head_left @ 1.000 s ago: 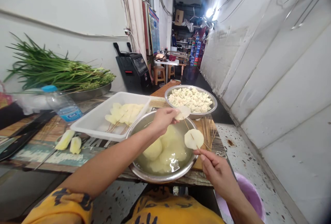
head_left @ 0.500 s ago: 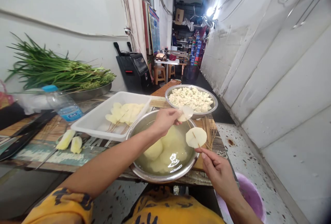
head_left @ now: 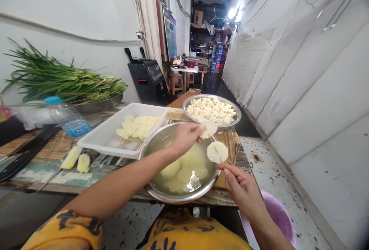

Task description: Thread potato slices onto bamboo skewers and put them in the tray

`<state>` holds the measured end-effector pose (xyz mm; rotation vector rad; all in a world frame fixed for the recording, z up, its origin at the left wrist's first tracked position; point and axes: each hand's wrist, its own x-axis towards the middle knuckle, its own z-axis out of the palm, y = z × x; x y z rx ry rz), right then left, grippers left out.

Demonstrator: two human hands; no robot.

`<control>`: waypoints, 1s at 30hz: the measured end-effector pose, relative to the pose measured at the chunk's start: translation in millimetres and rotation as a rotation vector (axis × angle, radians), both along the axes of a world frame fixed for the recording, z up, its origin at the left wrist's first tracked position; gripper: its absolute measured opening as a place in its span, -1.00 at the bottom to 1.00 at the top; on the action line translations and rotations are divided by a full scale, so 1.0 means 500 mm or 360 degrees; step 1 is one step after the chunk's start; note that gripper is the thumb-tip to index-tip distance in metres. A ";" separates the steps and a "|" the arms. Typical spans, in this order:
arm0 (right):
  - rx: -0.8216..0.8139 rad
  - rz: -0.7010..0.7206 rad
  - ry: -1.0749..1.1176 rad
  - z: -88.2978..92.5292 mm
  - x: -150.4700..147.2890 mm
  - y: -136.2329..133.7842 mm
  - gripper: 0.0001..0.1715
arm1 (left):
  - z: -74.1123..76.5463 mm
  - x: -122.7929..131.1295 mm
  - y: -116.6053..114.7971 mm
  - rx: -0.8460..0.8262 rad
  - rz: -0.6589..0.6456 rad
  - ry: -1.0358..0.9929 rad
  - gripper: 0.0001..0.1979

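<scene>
Between finger and thumb, my left hand [head_left: 188, 136] pinches a thin, pale potato slice [head_left: 209, 129] at the tip of a wooden skewer [head_left: 213, 140]. My right hand [head_left: 240, 184] grips the lower end of that skewer. A second potato slice [head_left: 217, 152] is threaded on it, just above my right fingers. Below my hands stands a steel bowl [head_left: 184, 198] of water with several potato slices [head_left: 187, 169] lying in it. Loose skewers [head_left: 231, 144] lie in a bundle to the right of the bowl.
A white plastic tray [head_left: 95, 146] holds skewered slices. Behind the water bowl stands a metal basin [head_left: 238, 117] of cauliflower pieces [head_left: 211, 109]. At left are a water bottle [head_left: 69, 121], a black-handled knife [head_left: 27, 154] and green chives [head_left: 63, 77]. A purple tub [head_left: 278, 219] stands on the floor.
My left hand and its slice have shifted very slightly to the right, against the bowl. The right hand stays nearly still on the skewer. The whole view has drifted a little.
</scene>
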<state>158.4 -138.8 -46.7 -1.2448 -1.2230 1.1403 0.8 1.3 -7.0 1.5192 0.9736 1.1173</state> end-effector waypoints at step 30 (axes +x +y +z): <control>0.0307 -0.0322 -0.0509 -0.016 0.037 0.029 -0.66 | -0.067 -0.026 0.030 0.0206 -0.1250 0.1314 -0.85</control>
